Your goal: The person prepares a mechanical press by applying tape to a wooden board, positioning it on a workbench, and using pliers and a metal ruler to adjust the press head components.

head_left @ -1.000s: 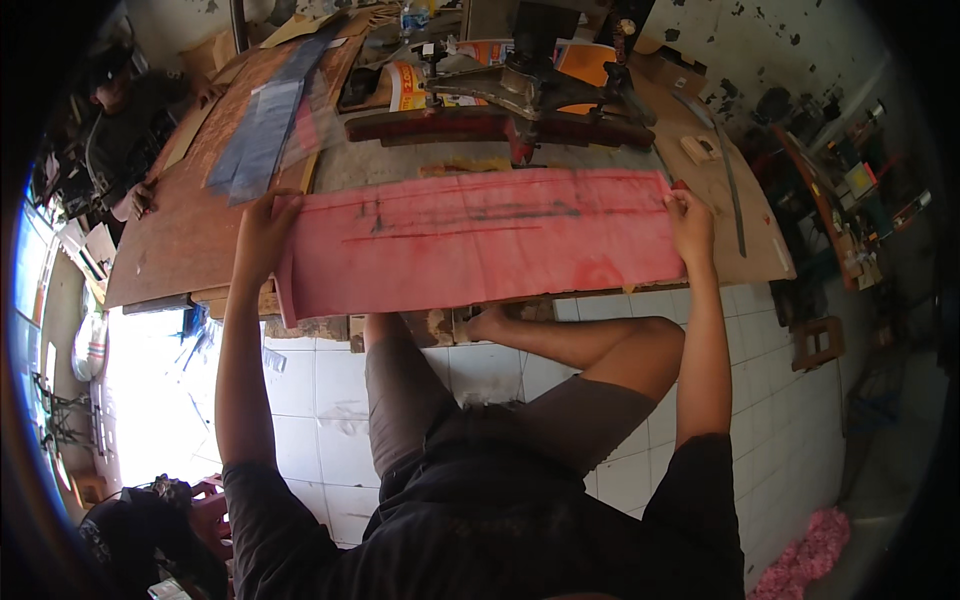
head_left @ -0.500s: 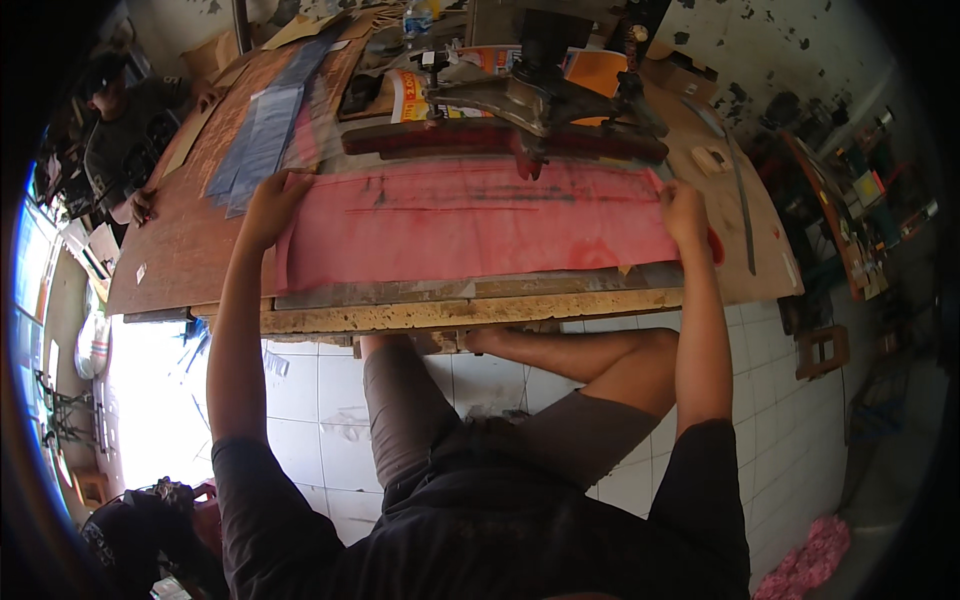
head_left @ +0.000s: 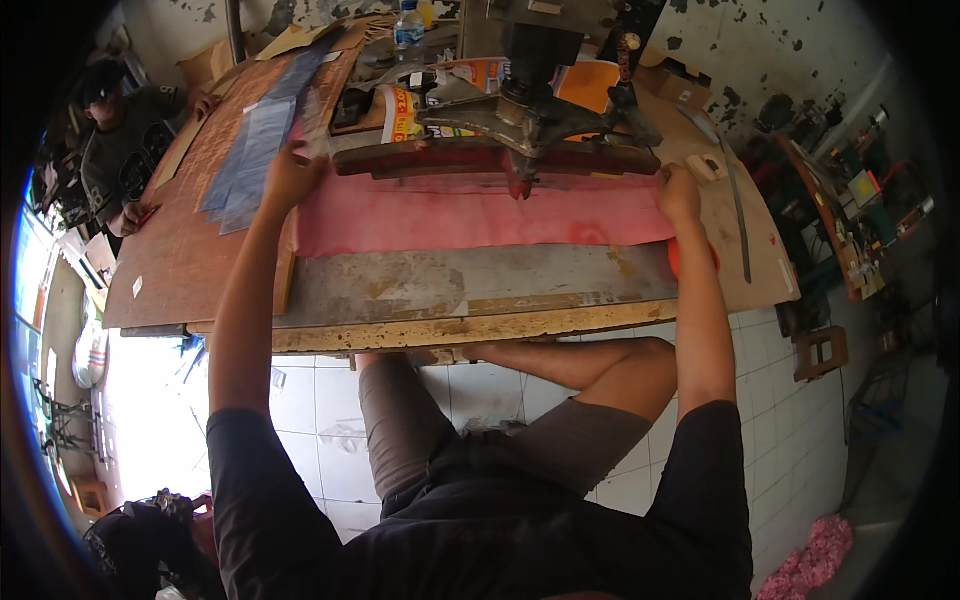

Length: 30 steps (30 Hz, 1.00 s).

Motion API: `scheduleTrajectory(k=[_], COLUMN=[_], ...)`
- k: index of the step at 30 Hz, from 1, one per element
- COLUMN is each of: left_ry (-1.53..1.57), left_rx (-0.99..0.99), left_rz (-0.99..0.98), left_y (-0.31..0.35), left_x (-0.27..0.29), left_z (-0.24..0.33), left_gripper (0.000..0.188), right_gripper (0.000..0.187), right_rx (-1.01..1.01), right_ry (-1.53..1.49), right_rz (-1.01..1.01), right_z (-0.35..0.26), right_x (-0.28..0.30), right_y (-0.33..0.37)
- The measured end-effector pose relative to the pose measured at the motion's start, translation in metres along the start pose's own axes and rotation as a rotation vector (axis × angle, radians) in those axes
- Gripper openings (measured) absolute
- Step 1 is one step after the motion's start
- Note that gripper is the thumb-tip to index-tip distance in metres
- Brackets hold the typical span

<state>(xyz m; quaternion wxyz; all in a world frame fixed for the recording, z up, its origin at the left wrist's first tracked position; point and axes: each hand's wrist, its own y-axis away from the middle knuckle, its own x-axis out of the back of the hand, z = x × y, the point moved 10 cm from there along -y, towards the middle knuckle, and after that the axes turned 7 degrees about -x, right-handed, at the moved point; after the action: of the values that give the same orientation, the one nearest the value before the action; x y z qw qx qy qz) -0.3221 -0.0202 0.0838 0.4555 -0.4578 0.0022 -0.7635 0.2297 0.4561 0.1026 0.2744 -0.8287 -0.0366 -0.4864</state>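
A long pink-red sheet (head_left: 470, 222) with creases and dark smudges lies across the worktable, its far part under the bar of a metal press (head_left: 520, 140). My left hand (head_left: 292, 182) is closed at the sheet's left end, beside the end of the press bar (head_left: 400, 160). At the right end, my right hand (head_left: 680, 196) pinches the sheet's far corner with bent fingers. Between the hands the sheet lies nearly flat. The fingertips of both hands are partly hidden.
Bluish clear plastic strips (head_left: 255, 150) lie at the left. A red round object (head_left: 676, 260) sits beneath my right forearm. A dark flat strip (head_left: 741, 215) lies along the right. A bottle (head_left: 408, 32) stands at the back. Across the left edge, another person (head_left: 125, 150) rests hands on the table.
Both hands have slid the red sheet away from me, further under the press bar. More of the grey tabletop now shows in front of it.
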Motion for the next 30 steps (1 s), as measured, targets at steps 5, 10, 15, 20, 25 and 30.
scheduleTrajectory(k=[5,10,15,20,25,30], left_ry=[-0.303,-0.180,-0.103,-0.260,-0.289,-0.208], left_rx=[-0.397,-0.524,-0.543,-0.684,-0.429,-0.535], left_rz=[0.457,-0.097,-0.305,-0.381,-0.347,-0.055], left_y=[0.096,0.163,0.166,0.163,0.142,0.117], left_x=[0.080,0.029,0.003,-0.009,-0.009,0.006], left_z=[0.116,0.136,0.123,0.124,0.115,0.118], left_gripper=[0.041,0.037,0.030,0.015,0.013,0.015], right_gripper=[0.028,0.029,0.024,0.015,0.019,0.023], right_rx=[0.289,0.422,0.368,0.443,0.327,0.291], right_ry=[0.042,-0.220,-0.319,-0.237,-0.275,-0.297], right_rz=[0.158,-0.219,-0.321,-0.324,-0.274,-0.181], right_z=[-0.047,-0.067,-0.057,-0.072,-0.060,-0.055], right_x=[0.047,0.025,0.016,0.024,0.025,0.025], right_y=[0.079,0.147,0.145,0.144,0.123,0.087])
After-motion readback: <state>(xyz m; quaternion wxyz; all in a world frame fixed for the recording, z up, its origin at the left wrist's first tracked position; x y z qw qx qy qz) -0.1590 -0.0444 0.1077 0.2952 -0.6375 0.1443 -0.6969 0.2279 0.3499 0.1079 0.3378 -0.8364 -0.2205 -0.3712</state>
